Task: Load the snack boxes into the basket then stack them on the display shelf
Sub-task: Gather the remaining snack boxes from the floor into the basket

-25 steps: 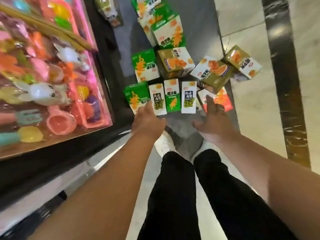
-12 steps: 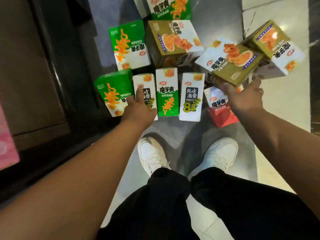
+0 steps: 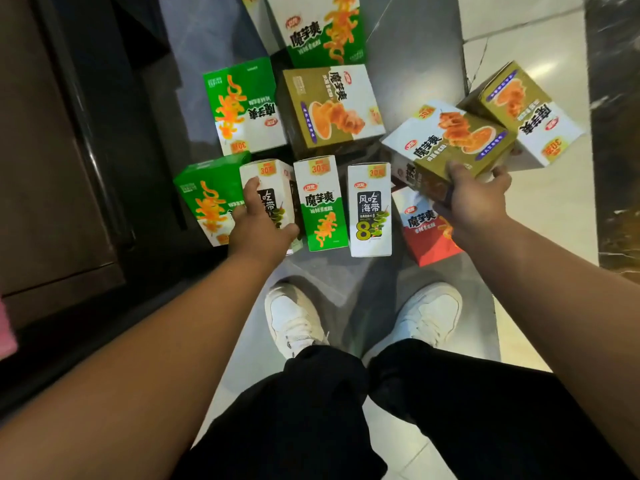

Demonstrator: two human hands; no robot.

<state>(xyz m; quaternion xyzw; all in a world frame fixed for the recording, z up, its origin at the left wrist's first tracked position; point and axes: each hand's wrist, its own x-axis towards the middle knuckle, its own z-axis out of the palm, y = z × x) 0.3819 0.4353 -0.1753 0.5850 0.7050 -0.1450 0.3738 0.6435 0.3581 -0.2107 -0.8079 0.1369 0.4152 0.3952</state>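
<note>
Left hand (image 3: 259, 221) lies over the upright white box (image 3: 277, 190), second from left in the floor row. Index finger runs up its face, thumb at its right edge; it appears to grip, though the palm hides the contact. Right hand (image 3: 474, 202) clamps the tilted olive box (image 3: 450, 143), thumb on top, just above the red box (image 3: 429, 233) on the floor.

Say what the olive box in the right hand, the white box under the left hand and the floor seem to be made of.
The olive box and the white box: probably printed cardboard, slight sheen; folded edges, flat panels. The floor: polished stone or tile, cannot tell which; reflects light.
</note>
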